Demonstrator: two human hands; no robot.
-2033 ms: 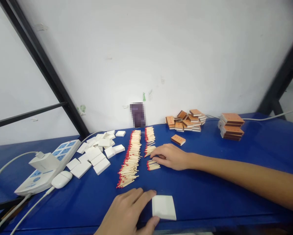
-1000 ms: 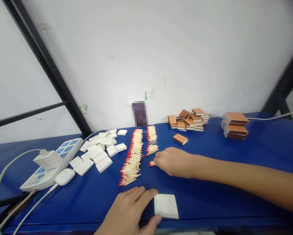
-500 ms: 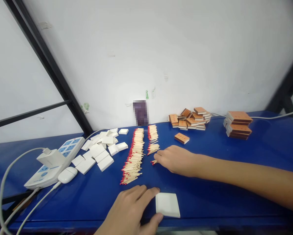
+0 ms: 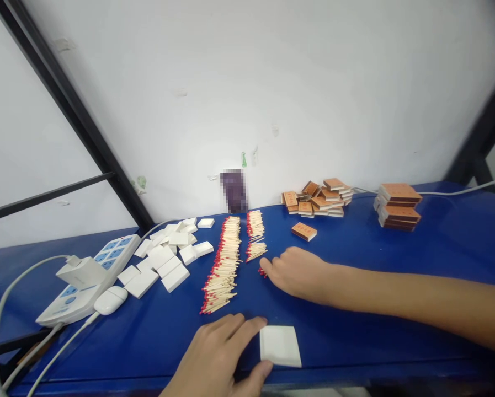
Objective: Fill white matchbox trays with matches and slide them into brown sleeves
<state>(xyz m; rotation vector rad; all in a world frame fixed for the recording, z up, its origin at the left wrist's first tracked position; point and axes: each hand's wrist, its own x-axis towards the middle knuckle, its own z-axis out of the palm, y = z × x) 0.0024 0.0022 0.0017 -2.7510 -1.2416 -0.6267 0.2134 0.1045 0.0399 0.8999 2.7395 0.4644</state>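
Note:
My left hand point(image 4: 220, 353) rests at the front of the table, its index finger and thumb at the left corners of a small white matchbox tray point(image 4: 281, 346), gripping it by that side. Farther back, my right hand point(image 4: 297, 274) is closed around a few matches; only their red heads point(image 4: 262, 272) poke out past the fingertips. Just beyond it lies a short row of loose matches point(image 4: 256, 234), red heads to the left. A longer, thicker row of matches point(image 4: 223, 267) runs beside that one on the left.
White matchbox trays point(image 4: 168, 256) lie heaped on the left, near a power strip point(image 4: 94, 278) with a plugged-in charger and a white earbud case point(image 4: 110, 300). At the back right are a pile of orange matchboxes point(image 4: 319, 199), a single matchbox point(image 4: 304, 231) and a stack of matchboxes point(image 4: 398, 207).
My right fingers have closed further over the matches, so now just the red heads show. The left hand has kept its place at the tray. The view has shifted slightly.

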